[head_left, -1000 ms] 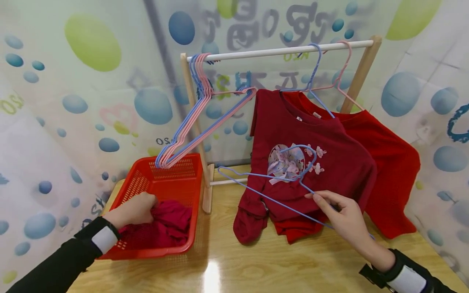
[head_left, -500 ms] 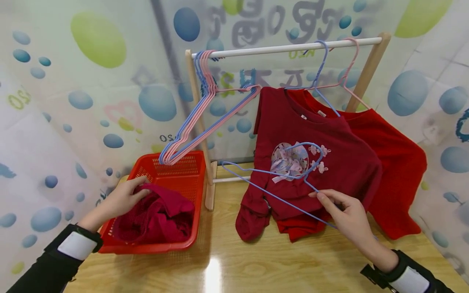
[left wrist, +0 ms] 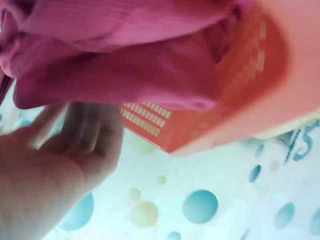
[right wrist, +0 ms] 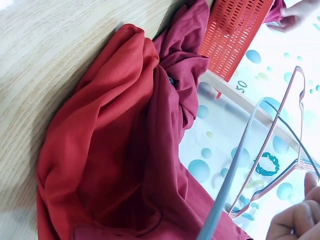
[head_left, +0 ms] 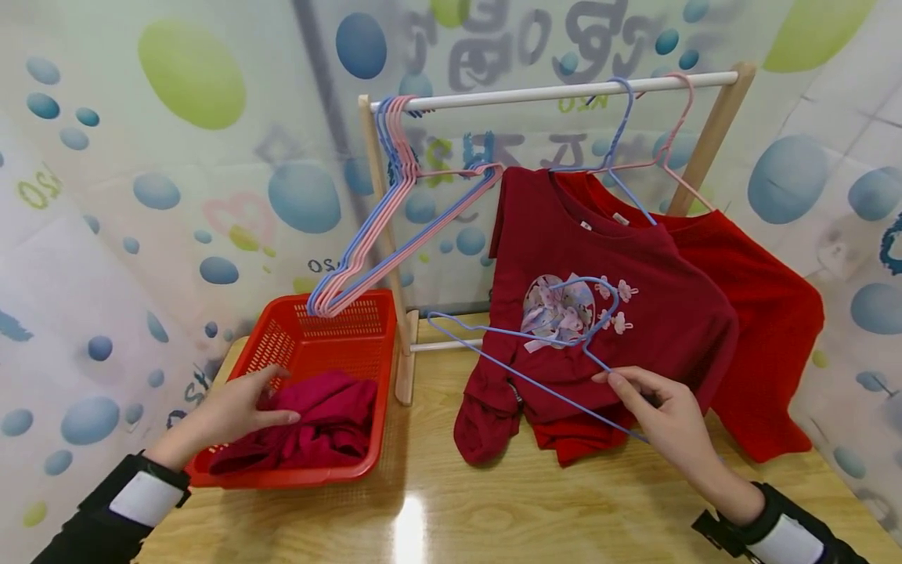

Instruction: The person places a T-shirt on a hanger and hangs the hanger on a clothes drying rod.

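My right hand pinches a blue wire hanger by its shoulder between thumb and fingers. The hanger is bare and crosses in front of a dark red shirt with a printed round patch and small flowers. At the basket's left side, my left hand reaches over a crumpled crimson garment, thumb out straight and fingers spread. In the left wrist view, folds of the garment hide the fingertips. The red plastic basket holds this garment.
A small rack with a white rail stands behind. Several blue and pink hangers hang at its left end, above the basket. A brighter red garment hangs on a pink hanger behind the dark red shirt. Patterned curtain surrounds the table.
My left hand gripped the crimson garment in the basket, then raised part of it; now the fingers are spread and the cloth lies lower. The right hand has kept its hold on the hanger.
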The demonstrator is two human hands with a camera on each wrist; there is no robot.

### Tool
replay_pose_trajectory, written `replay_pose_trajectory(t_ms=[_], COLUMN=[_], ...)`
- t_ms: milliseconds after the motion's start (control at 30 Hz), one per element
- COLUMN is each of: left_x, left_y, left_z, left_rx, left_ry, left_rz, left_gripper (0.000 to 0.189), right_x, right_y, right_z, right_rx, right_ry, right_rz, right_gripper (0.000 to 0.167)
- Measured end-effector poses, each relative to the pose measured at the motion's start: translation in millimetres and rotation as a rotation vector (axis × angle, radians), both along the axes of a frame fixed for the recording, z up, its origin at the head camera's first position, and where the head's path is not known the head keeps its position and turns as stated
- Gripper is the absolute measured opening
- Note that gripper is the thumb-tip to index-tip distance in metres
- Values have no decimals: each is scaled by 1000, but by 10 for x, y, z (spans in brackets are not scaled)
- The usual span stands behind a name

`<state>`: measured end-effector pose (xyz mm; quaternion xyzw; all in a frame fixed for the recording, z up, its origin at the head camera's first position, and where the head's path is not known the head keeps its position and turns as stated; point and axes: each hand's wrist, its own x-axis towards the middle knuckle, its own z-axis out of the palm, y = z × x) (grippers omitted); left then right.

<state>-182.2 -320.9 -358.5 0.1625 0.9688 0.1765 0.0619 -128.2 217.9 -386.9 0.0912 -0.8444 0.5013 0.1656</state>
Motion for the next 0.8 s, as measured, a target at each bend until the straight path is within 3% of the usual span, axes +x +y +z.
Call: replay_pose_trajectory(t_ms=[133, 200, 300, 400, 467, 567, 800], left_x=[84, 115, 146, 152, 129, 74, -18], left_y=[-114, -157, -197, -210, -209, -204, -191], left_z=[25, 61, 115, 120, 81, -10, -184], left_rx=[-75, -103, -125, -129, -147, -153, -166], left_ry=[-123, -205, -374, -464, -435, -324, -65], left_rz=[-74, -111, -117, -121, -137, -193, -208], left_gripper=[89, 90, 86, 84, 81, 66, 26], right_x=[3, 5, 11, 17, 18, 21, 26], right_y=[0, -2, -4, -4, -2, -1, 11], right_z=[-3, -4, -7, -9, -10, -6, 4], right_rx=[1, -2, -7, -9, -10, -13, -5], right_ry=[3, 3, 3, 5, 9, 13, 16], right_rz=[4, 10, 16, 19, 20, 19, 9], right_gripper=[14, 14, 15, 14, 14, 14, 14])
